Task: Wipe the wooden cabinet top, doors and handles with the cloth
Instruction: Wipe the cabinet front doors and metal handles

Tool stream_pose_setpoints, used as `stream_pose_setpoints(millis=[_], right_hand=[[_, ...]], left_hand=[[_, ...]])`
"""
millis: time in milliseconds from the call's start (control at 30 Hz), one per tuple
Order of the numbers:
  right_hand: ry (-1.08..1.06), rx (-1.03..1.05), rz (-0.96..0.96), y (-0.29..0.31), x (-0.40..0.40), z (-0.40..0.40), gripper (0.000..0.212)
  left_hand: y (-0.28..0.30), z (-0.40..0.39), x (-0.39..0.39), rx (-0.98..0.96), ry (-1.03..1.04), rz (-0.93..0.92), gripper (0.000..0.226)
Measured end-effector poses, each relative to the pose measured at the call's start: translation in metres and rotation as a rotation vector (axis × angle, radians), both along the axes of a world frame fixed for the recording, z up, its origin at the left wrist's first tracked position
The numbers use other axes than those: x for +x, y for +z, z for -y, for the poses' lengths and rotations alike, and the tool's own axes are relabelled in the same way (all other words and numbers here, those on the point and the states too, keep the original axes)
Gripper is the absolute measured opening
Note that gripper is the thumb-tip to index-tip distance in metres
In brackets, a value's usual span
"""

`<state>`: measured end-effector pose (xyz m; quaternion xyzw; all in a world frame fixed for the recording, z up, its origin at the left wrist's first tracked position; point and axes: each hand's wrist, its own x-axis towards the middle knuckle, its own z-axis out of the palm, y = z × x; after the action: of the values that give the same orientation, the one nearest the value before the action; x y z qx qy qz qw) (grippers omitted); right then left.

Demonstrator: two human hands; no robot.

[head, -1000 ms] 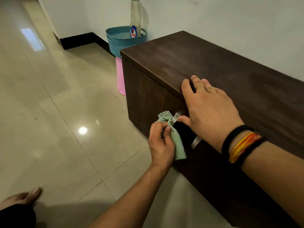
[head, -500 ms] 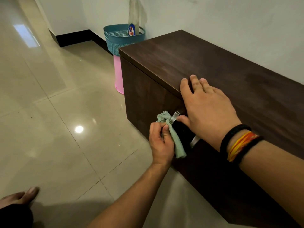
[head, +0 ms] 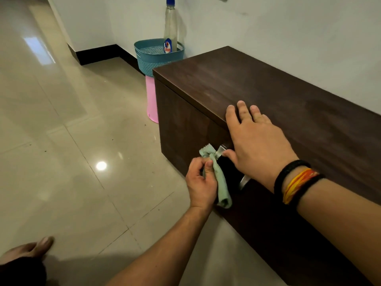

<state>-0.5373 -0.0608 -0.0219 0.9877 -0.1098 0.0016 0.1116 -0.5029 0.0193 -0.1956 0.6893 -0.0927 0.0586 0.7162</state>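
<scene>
The left hand point(head: 203, 182) grips a soft, light green cloth point(head: 219, 178) (it drapes limply) bunched against the metal handle point(head: 221, 150) on the cabinet's point(head: 268, 96) near front. The right hand point(head: 257, 141) rests flat, fingers spread, over the top edge; the cloth looks best pinched by its bunched middle.

My left hand point(head: 203, 183) is curled, thumb and fingers pinching the cloth point(head: 218, 178), with the forearm reaching up from the lower middle of the view. My right hand point(head: 255, 141) lies flat and spread, palm down, its 3 visible fingertips point(head: 241, 106) resting on the cabinet top point(head: 268, 87) at its front edge, and its thumb pointing down toward the cloth. My right wrist wears black and orange-yellow bands point(head: 296, 182), and that forearm comes in from the right. My bare foot point(head: 26, 248) shows at the lower left.
</scene>
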Motion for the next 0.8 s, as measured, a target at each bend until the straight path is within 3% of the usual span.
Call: stream_pose_setpoints(millis=[100,267,433,633,800], right_hand=[[-0.019,0.013,0.007,0.001,-0.001,-0.001,0.100],[-0.012,-0.024,0.005,-0.001,0.001,0.000,0.094],[0.043,-0.109,0.013,-0.005,-0.007,-0.003,0.092],[0.055,-0.108,0.041,-0.002,-0.043,0.005,0.087],[0.252,-0.237,0.054,-0.006,-0.093,0.029,0.054]], left_hand=[[0.006,-0.004,0.000,0.005,-0.004,-0.029,0.020],[0.040,0.004,0.011,0.106,0.050,0.082,0.026],[0.013,-0.004,0.007,0.010,-0.040,0.119,0.022],[-0.005,-0.033,0.011,0.357,-0.260,0.056,0.010],[0.018,-0.034,-0.010,0.223,-0.231,0.031,0.008]])
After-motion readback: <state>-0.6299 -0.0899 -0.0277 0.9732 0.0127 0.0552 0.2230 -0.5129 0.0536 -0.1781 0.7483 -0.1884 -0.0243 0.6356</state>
